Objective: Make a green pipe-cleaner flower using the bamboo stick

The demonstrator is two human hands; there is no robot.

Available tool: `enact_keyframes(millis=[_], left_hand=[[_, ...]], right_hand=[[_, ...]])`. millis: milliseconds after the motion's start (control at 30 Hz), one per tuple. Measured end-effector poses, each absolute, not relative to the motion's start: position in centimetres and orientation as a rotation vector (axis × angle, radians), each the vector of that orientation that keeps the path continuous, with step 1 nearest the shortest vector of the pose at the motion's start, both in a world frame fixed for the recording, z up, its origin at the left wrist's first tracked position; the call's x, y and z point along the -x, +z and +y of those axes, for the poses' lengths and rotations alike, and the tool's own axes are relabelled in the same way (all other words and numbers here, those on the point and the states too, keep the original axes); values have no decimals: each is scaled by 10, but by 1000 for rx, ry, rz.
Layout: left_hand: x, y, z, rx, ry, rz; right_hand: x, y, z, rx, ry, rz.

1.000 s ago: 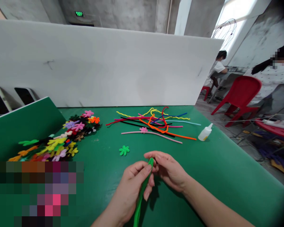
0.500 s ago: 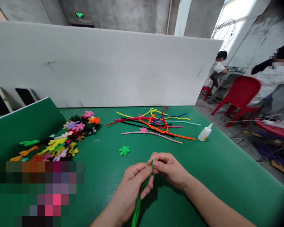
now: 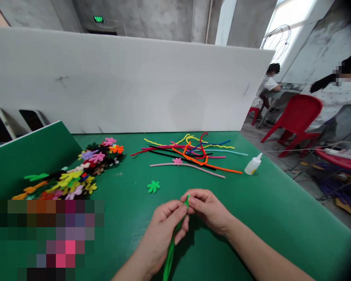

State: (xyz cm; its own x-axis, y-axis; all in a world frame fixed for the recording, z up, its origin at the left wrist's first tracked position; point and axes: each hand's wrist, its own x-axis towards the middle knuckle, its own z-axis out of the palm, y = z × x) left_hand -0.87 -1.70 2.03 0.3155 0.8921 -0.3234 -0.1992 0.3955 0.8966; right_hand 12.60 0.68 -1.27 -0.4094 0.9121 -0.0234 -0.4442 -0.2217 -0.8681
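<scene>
A green pipe cleaner [image 3: 170, 253] runs up from the bottom edge to my fingers over the green table [image 3: 266, 218]. My left hand [image 3: 163, 230] is closed round its upper stretch. My right hand [image 3: 209, 208] pinches its top end, which shows as a small green tip between the two hands. A green felt flower [image 3: 153, 186] lies flat on the table just beyond my hands.
A pile of felt flowers [image 3: 76, 175] in many colours lies at the left. Several loose pipe cleaners [image 3: 193, 154] and a pink flower [image 3: 177, 160] lie further back. A small white glue bottle [image 3: 253, 164] lies at the right. Two people sit beyond a red chair [image 3: 295, 117].
My right hand's fingers have closed tighter on the pipe cleaner's top end, and less of the green tip shows. The left hand has hardly moved.
</scene>
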Motion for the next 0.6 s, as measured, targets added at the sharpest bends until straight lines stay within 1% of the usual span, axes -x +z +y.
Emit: enact_keyframes(millis=[100,233,400,600], left_hand=[[9,22,-16,-877,855,993],[9,22,-16,-872,850,1004],[11,23,-14,-844,854,941],[21,27,-23,-781,725,812]], right_hand=[[-129,-13,9,755,1732,-1023],[-136,-7,11,864,1456,-1249],[-145,7,10,857,890,-1782],[-153,26,-5,753,168,-2289]])
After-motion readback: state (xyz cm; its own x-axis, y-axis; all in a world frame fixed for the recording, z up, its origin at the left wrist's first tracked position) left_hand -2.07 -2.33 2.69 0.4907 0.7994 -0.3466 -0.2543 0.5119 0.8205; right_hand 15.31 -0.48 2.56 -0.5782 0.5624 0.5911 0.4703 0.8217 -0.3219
